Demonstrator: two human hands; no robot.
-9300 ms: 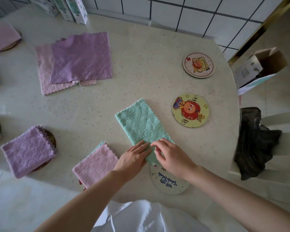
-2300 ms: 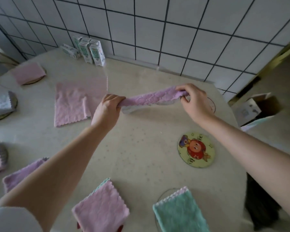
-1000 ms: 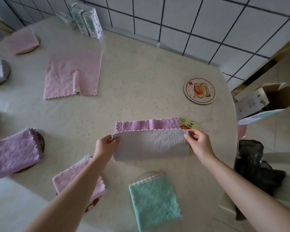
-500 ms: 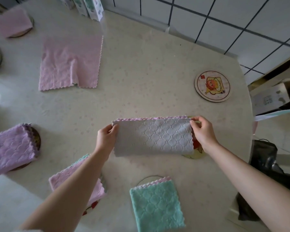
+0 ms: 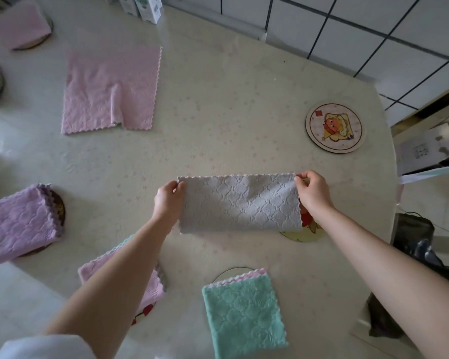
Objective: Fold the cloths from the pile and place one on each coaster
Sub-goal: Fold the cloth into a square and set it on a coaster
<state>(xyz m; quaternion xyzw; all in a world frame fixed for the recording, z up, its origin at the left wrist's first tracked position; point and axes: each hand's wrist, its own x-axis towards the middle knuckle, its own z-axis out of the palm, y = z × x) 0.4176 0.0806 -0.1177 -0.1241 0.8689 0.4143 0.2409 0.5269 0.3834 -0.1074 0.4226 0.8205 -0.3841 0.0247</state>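
Observation:
A purple cloth [image 5: 239, 203], folded in half with its grey side up, lies on the table in front of me. My left hand [image 5: 167, 200] pinches its far left corner and my right hand [image 5: 313, 191] pinches its far right corner. Its right end overlaps a yellow cartoon coaster [image 5: 310, 229]. A bare coaster with a cartoon figure [image 5: 335, 128] sits further back on the right. One pink cloth [image 5: 109, 89] lies unfolded at the back left. A folded green cloth [image 5: 244, 312] covers a coaster near me.
Folded cloths rest on coasters: pink [image 5: 153, 288] under my left arm, purple [image 5: 18, 221] at the left, pink [image 5: 21, 24] at the far left corner. Small cartons [image 5: 145, 6] stand by the tiled wall. A cardboard box [image 5: 425, 149] and a black bag [image 5: 415, 244] lie beyond the table's right edge.
I lifted the purple cloth off the pile, brought it toward me and folded it in half. In the last half second the top edges came together and the cloth settled flat.

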